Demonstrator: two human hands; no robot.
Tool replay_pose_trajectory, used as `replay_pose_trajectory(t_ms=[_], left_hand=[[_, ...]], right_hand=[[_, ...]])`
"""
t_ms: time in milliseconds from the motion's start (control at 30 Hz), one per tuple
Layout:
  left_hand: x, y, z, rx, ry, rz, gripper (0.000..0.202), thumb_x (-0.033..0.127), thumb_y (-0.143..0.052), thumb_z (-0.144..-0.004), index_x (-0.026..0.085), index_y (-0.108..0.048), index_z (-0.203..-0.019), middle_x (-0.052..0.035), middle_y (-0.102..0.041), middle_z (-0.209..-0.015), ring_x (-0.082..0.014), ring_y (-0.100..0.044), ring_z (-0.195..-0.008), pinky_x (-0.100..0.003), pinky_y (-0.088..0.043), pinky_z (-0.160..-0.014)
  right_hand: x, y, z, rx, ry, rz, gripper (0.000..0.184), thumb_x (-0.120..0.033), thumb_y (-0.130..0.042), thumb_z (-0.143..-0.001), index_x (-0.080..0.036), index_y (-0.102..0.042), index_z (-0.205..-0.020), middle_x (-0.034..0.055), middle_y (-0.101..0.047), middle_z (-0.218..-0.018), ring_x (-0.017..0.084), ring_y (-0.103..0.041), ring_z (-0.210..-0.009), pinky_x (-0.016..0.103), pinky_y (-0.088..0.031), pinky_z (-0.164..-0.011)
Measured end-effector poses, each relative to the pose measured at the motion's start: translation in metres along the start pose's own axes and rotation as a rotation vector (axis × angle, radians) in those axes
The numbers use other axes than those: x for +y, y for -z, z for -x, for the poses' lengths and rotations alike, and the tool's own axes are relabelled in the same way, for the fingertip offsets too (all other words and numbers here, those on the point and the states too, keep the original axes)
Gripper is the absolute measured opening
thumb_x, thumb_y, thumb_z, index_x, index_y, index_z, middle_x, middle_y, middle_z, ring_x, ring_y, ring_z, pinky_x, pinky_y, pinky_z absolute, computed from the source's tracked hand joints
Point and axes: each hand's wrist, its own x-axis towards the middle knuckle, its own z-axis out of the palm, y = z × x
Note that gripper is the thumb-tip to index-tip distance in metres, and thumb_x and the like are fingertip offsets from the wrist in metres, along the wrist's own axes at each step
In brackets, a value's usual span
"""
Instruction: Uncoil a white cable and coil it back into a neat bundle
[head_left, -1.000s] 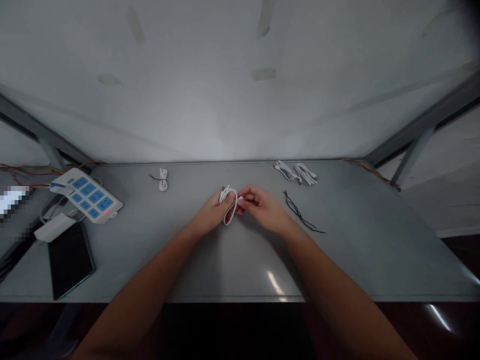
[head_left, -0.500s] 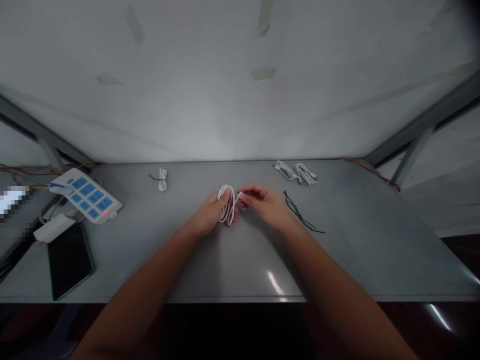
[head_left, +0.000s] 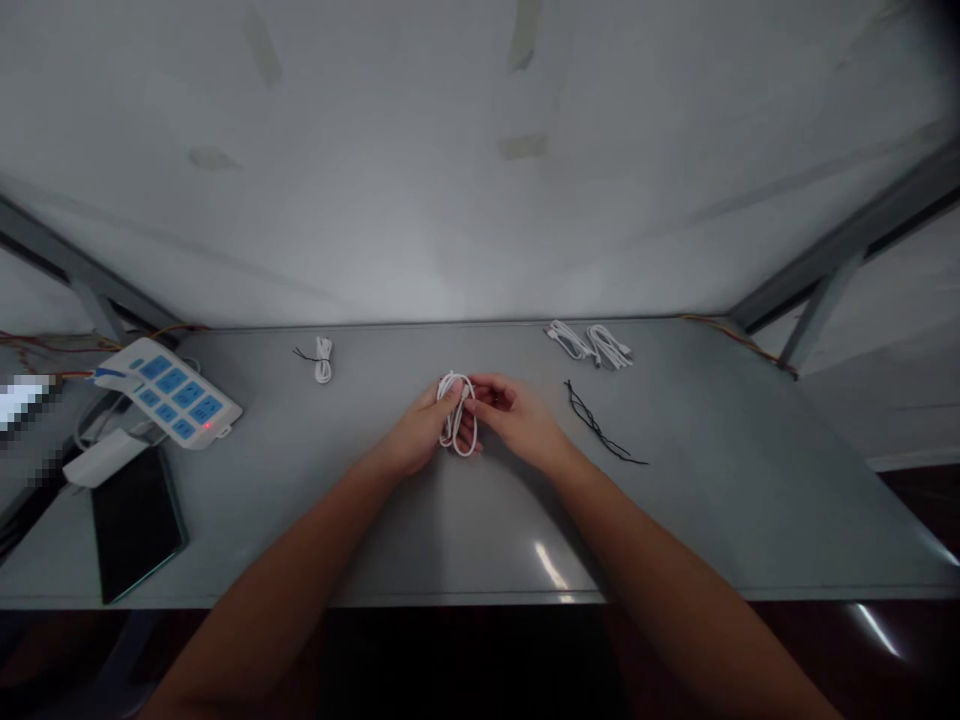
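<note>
The left hand (head_left: 414, 437) and right hand (head_left: 517, 420) are gripping a looped white cable (head_left: 457, 415) between them over the surface (head_left: 697, 520) — three white cables (head_left: 589, 345) are lying coiled beyond, a black cord (head_left: 598, 428) is lying uncoiled.

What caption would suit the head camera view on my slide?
Left hand and right hand hold a looped white cable over a grey table, a power strip off to one side.

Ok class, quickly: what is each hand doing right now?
Left hand: closed, holding a coiled white cable.
Right hand: closed, gripping the same cable.
</note>
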Motion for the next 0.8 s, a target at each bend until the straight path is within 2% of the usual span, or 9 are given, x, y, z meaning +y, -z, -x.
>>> replay_pose_trajectory(t_ms=[133, 267, 333, 433, 567, 667, 800], left_hand=[[0.003, 0.002, 0.0, -0.084, 0.089, 0.13, 0.044, 0.062, -0.056, -0.096, 0.017, -0.056, -0.094, -0.0018, -0.066, -0.07, -0.0182, -0.068, -0.053, -0.031, -0.058, -0.052], [0.003, 0.006, -0.001, -0.15, 0.105, 0.191, 0.043, 0.058, -0.052, -0.099, 0.016, -0.059, -0.095, -0.006, -0.069, -0.079, -0.0174, -0.068, -0.055, -0.027, -0.052, -0.045], [0.003, 0.006, -0.001, -0.14, 0.078, 0.207, 0.04, 0.056, -0.055, -0.099, 0.016, -0.06, -0.094, -0.0045, -0.067, -0.077, -0.0156, -0.066, -0.055, -0.025, -0.049, -0.044], [0.004, 0.005, -0.001, -0.053, 0.006, 0.193, 0.039, 0.056, -0.059, -0.097, 0.017, -0.057, -0.089, 0.0001, -0.061, -0.068, -0.0123, -0.06, -0.051, -0.023, -0.044, -0.044], [0.003, 0.002, 0.001, 0.052, -0.032, 0.101, 0.042, 0.06, -0.064, -0.093, 0.019, -0.055, -0.094, 0.0016, -0.06, -0.066, -0.0126, -0.059, -0.052, -0.023, -0.042, -0.046], [0.0, 0.002, 0.001, 0.027, -0.032, 0.02, 0.046, 0.064, -0.063, -0.092, 0.019, -0.055, -0.099, 0.0008, -0.062, -0.066, -0.0139, -0.06, -0.054, -0.025, -0.043, -0.049], [-0.004, 0.003, 0.0, -0.027, -0.074, -0.076, 0.047, 0.066, -0.058, -0.093, 0.02, -0.055, -0.094, 0.0006, -0.062, -0.066, -0.0134, -0.058, -0.055, -0.025, -0.044, -0.051]], right_hand=[[-0.004, 0.003, 0.0, -0.017, -0.021, -0.101, 0.049, -0.043, -0.083, -0.077, -0.026, -0.06, -0.116, -0.0018, -0.068, -0.085, 0.016, -0.065, -0.071, 0.034, -0.054, -0.071], [-0.011, 0.004, 0.002, -0.03, 0.008, -0.074, 0.046, -0.042, -0.081, -0.079, -0.027, -0.055, -0.114, -0.0046, -0.064, -0.08, 0.015, -0.061, -0.064, 0.033, -0.051, -0.067], [-0.014, 0.004, 0.003, -0.001, 0.055, 0.012, 0.039, -0.042, -0.077, -0.082, -0.027, -0.055, -0.11, -0.0036, -0.064, -0.08, 0.016, -0.061, -0.067, 0.033, -0.05, -0.067], [-0.016, 0.002, 0.005, 0.099, 0.156, 0.243, 0.021, -0.039, -0.072, -0.085, -0.024, -0.061, -0.095, 0.0015, -0.063, -0.088, 0.019, -0.061, -0.079, 0.035, -0.05, -0.073], [-0.013, -0.002, 0.006, 0.162, 0.21, 0.487, 0.018, -0.037, -0.078, -0.082, -0.023, -0.069, -0.085, 0.0053, -0.057, -0.099, 0.019, -0.056, -0.084, 0.035, -0.048, -0.073], [-0.011, -0.003, 0.006, 0.166, 0.192, 0.539, 0.015, -0.034, -0.079, -0.081, -0.022, -0.07, -0.081, 0.004, -0.056, -0.094, 0.017, -0.051, -0.077, 0.035, -0.046, -0.072], [-0.011, -0.006, 0.006, 0.17, 0.101, 0.535, 0.015, -0.03, -0.073, -0.081, -0.021, -0.065, -0.072, 0.0022, -0.055, -0.085, 0.015, -0.048, -0.068, 0.033, -0.042, -0.066]])
